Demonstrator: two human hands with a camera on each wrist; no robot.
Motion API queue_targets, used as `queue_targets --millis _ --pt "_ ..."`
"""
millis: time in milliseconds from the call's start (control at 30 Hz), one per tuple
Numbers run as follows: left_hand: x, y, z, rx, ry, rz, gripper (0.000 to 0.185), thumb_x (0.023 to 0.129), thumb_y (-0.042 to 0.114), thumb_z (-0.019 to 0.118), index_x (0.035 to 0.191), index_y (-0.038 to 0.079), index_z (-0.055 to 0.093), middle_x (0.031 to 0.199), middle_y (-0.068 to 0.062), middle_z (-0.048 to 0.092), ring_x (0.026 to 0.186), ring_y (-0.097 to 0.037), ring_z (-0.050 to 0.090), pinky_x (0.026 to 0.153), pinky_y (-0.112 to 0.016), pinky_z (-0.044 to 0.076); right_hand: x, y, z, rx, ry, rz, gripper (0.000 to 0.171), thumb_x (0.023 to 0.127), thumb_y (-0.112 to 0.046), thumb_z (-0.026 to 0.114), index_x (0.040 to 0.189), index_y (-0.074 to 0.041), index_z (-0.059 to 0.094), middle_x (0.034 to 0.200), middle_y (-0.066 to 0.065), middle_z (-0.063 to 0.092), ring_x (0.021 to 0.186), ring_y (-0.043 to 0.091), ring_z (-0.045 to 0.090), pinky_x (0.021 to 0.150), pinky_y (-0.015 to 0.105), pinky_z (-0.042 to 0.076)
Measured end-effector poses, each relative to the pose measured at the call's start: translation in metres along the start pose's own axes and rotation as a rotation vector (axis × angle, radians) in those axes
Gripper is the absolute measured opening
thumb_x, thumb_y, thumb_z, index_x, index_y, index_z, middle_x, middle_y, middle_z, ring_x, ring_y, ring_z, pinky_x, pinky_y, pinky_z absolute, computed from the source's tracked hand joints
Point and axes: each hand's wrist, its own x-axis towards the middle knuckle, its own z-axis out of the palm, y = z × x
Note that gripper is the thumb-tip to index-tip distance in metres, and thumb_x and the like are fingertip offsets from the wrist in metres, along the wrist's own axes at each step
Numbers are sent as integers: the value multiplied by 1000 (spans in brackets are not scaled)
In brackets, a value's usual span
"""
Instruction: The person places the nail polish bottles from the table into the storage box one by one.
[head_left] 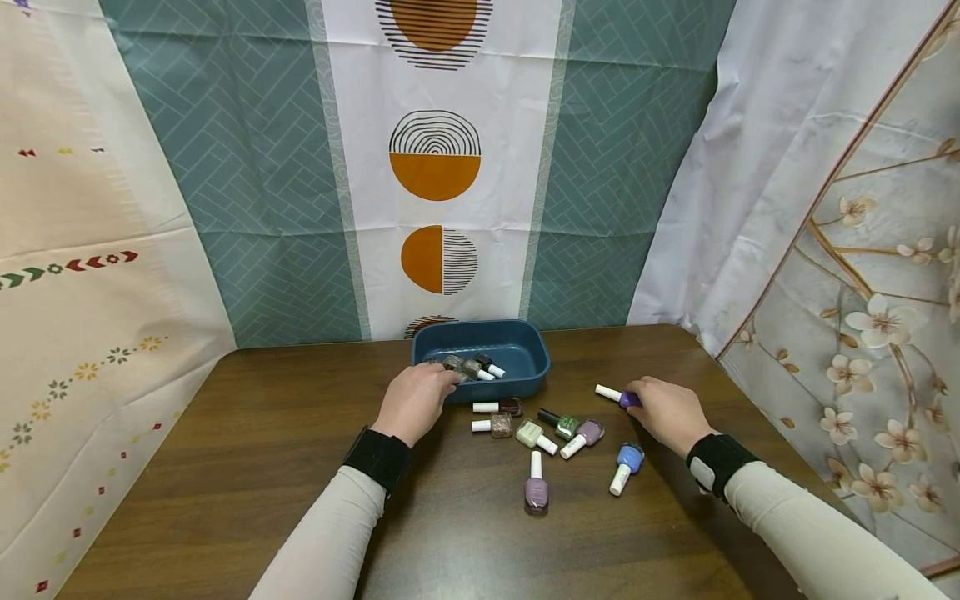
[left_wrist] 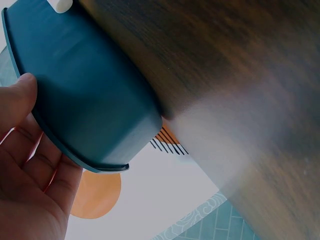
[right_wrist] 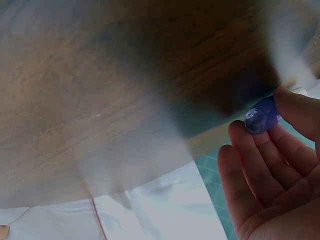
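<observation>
Purple polish bottle [head_left: 619, 397] flat in right hand [head_left: 670, 414], white cap pointing left.

My head camera looks forward and down over the table [head_left: 225, 467], far enough back to take in both hands and the hung cloths behind. My left wrist camera sits tight against the blue tray [left_wrist: 85, 95], looking up along its outer wall. My right wrist camera looks past the fingers [right_wrist: 265, 165] at the tabletop, close and blurred. All three share the table
</observation>
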Motion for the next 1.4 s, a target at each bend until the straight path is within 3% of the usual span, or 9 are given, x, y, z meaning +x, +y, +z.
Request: queue_targets --millis 233,733,1400 --pt "0 1 -1 1 -7 -12 16 100 7 82 115 11 86 94 -4 77 94 -29 75 90 -46 62 2 -2 -1 1 -1 11 31 91 -11 92 116 3 78 106 16 77 99 35 78 84 56 64" --pt "0 1 -2 1 -17 -17 16 101 7 81 115 11 86 92 -4 76 93 -29 75 88 -46 62 4 -10 -4 33 81 -22 30 92 -14 91 115 1 78 103 12 76 93 32 77 79 54 64" --pt "0 2 -1 -6 -17 -20 16 102 7 80 116 11 86 90 -4 75 91 -29 74 88 -45 62 16 -34 -26 70 138 -73 29 93 -13 90 117 0 79 105 11 77 95 30 78 80 54 64"
